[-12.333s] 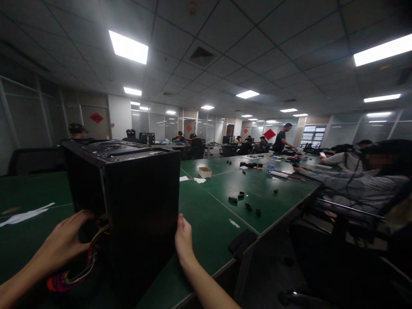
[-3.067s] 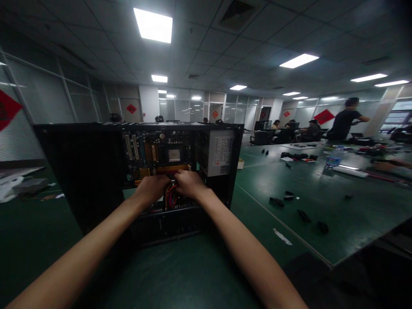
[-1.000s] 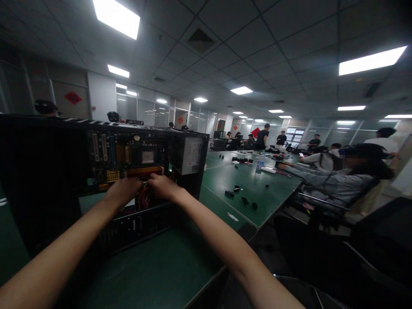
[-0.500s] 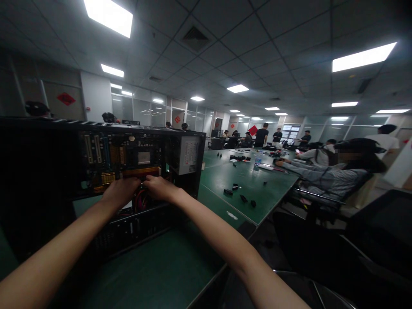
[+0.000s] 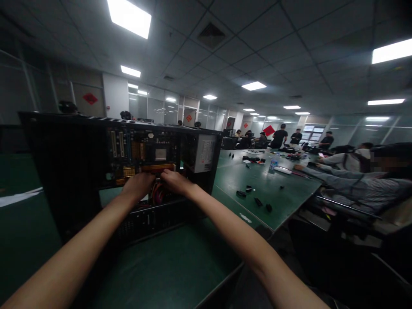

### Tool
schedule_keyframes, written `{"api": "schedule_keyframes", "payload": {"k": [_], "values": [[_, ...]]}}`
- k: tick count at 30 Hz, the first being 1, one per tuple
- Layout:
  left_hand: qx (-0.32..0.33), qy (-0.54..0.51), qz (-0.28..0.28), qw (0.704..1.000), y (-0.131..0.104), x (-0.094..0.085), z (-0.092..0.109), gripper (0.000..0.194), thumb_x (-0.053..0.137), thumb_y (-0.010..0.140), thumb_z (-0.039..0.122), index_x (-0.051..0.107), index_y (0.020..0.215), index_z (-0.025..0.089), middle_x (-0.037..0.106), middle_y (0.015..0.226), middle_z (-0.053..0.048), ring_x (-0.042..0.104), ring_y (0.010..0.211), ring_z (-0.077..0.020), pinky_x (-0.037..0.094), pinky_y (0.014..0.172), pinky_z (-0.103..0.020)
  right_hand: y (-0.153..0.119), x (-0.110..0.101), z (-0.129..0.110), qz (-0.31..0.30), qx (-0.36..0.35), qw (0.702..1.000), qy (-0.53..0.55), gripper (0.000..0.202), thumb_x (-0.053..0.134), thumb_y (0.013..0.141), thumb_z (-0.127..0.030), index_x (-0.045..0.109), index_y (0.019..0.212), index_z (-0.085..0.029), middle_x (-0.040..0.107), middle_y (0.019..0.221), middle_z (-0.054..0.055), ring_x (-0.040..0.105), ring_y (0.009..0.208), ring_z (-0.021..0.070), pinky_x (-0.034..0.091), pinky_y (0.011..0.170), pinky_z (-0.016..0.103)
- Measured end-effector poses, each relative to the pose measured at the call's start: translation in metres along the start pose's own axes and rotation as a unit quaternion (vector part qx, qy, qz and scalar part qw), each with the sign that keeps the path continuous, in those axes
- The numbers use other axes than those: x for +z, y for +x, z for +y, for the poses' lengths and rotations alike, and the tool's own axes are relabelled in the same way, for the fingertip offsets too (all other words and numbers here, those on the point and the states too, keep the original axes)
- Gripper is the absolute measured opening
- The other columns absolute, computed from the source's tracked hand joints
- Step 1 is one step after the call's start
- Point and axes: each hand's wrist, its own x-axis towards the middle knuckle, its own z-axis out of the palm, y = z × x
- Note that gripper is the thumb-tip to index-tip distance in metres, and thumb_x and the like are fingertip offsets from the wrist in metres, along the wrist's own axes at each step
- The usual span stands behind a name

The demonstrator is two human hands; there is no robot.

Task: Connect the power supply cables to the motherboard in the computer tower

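An open black computer case (image 5: 38, 146) stands on the green table, its inside facing me. The motherboard (image 5: 137, 139) is in it, with a silver square on the board and a labelled power supply (image 5: 204, 152) at upper right. My left hand (image 5: 138, 186) and my right hand (image 5: 177, 181) reach in side by side, fingers curled and pinched at the lower edge of a long red-and-gold strip (image 5: 165, 167). Whatever is between the fingertips is hidden. Just below and between the hands hangs a bundle of red and dark cables (image 5: 157, 194).
Several small black parts (image 5: 258, 201) lie on the green table (image 5: 151, 270) to the right. Farther back are a plastic bottle (image 5: 274, 162) and more dark parts (image 5: 254, 159). A co-worker (image 5: 357, 184) sits at the right edge. White paper (image 5: 21, 197) lies at left.
My view has turned left, so the case and room appear farther right and more of the table shows at left. Both hands stay at the same spot in the case.
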Motion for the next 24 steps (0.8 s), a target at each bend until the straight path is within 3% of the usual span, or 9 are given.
{"api": "schedule_keyframes", "payload": {"k": [10,17,24], "values": [[-0.014,-0.008,0.000,1.000,-0.007,-0.003,0.001,0.035,0.041,0.097,0.032,0.069,0.112,0.018,0.071,0.110,-0.017,0.069,0.100,-0.0303,0.053,0.083,-0.038,-0.003,-0.005,-0.003,0.016,-0.001,0.998,0.061,0.009,0.055,0.091,-0.011,0.057,0.100,-0.012,0.057,0.110,0.010,0.059,0.094,0.0185,0.046,0.078,0.027],[-0.015,-0.010,0.002,1.000,-0.008,-0.003,0.002,0.039,0.037,0.097,0.031,0.071,0.111,0.018,0.072,0.105,-0.018,0.069,0.098,-0.0329,0.053,0.081,-0.042,0.002,-0.008,-0.006,0.001,-0.010,1.000,0.006,0.013,0.047,0.095,-0.010,0.056,0.104,-0.011,0.058,0.111,0.013,0.058,0.102,0.0204,0.046,0.085,0.029],[-0.022,-0.019,0.000,1.000,-0.012,-0.008,0.006,0.038,0.037,0.096,0.025,0.071,0.109,0.018,0.071,0.108,-0.017,0.069,0.099,-0.0321,0.053,0.081,-0.041,0.005,-0.009,-0.012,-0.029,0.015,0.998,-0.046,0.023,0.040,0.098,-0.013,0.055,0.115,-0.014,0.058,0.118,0.013,0.063,0.101,0.0253,0.052,0.076,0.034]]}}
